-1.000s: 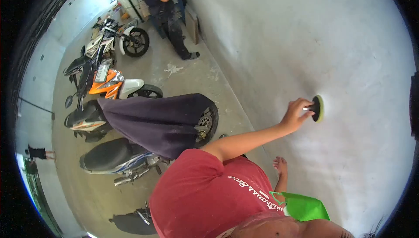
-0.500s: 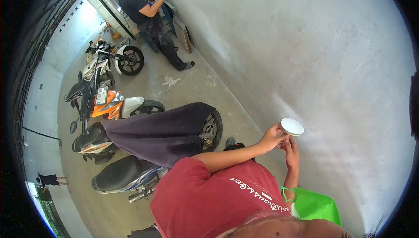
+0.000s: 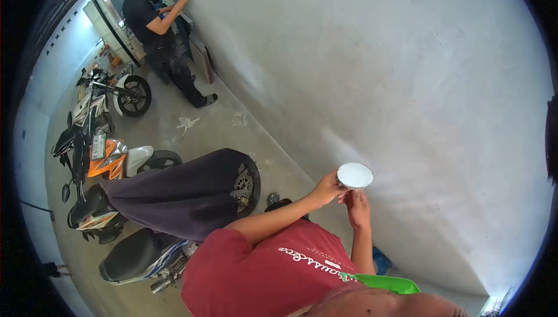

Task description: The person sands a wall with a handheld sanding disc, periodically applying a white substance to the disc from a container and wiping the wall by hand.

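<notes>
A shallow round dish [image 3: 355, 176], white on its upper face, is held out near the grey wall. My left hand [image 3: 329, 189] grips its near left edge, with the fingers partly under it. Just below the dish is my right hand [image 3: 356, 202], its fingers drawn together close to the underside and to my left fingers. What those fingers hold, if anything, is hidden.
The plastered wall [image 3: 407, 84] fills the right side. At the left stand several motorbikes, one under a dark cloth [image 3: 186, 192]. A co-worker [image 3: 145, 20] in dark clothes stands at the upper left, one hand on the wall. A green item [image 3: 389, 284] lies against my shirt.
The whole scene has shifted left in view. The dish now shows more of its white face and sits above my right hand. Less of the green item shows.
</notes>
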Demonstrator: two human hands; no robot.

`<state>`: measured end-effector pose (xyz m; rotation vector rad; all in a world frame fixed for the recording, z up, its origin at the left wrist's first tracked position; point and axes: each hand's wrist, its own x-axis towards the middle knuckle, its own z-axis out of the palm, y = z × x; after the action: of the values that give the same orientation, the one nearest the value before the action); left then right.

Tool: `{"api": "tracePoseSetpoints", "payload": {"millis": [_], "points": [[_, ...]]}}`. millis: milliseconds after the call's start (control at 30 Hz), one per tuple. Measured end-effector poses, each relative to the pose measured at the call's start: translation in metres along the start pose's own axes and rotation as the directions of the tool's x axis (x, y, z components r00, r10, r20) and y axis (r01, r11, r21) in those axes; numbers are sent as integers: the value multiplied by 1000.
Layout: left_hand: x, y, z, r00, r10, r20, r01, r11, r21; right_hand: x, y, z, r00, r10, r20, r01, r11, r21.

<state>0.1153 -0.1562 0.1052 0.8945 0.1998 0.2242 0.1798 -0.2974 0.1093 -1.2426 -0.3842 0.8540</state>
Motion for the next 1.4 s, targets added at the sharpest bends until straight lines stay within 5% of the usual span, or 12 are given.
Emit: {"api": "tracePoseSetpoints", "payload": {"millis": [400,500,600,667,800,867,900,967,1067,1133,1300,1400], "points": [[-4,-13,-15,996,75,-44,-78,995,-59,16,10,12,998,-2,-58,7,996,87],[0,-19,-22,990,74,-116,-76,997,-16,20,1,18,996,-6,-92,4,1000,-20],[1,-21,-22,980,106,-170,-108,994,-2,22,-3,23,986,-104,-127,61,950,-307],[5,-27,-29,979,113,-167,-122,992,-39,25,-2,25,960,-252,-120,138,802,-582],[5,-33,-36,991,27,-134,-28,1000,-11,26,-3,31,958,-269,-96,146,750,-645],[2,-21,-33,985,17,-172,-23,999,-30,24,2,35,984,-125,-126,82,951,-298],[-1,-16,-35,994,-57,-90,51,996,-68,22,3,36,984,-119,-132,75,952,-296],[-3,-14,-33,990,-138,-4,137,985,-102,17,-11,46,987,144,-73,-131,978,161],[1,-22,-28,989,-99,-109,89,992,-90,20,-13,43,954,294,-53,-268,921,283],[3,-25,-31,991,58,-119,-63,997,-38,26,-9,38,940,341,-6,-317,880,353],[4,-22,-51,991,33,-129,-37,999,-26,40,0,38,905,360,226,-422,690,588],[6,-6,-63,971,-23,-238,23,1000,0,48,2,51,914,368,170,-393,699,597]]}}
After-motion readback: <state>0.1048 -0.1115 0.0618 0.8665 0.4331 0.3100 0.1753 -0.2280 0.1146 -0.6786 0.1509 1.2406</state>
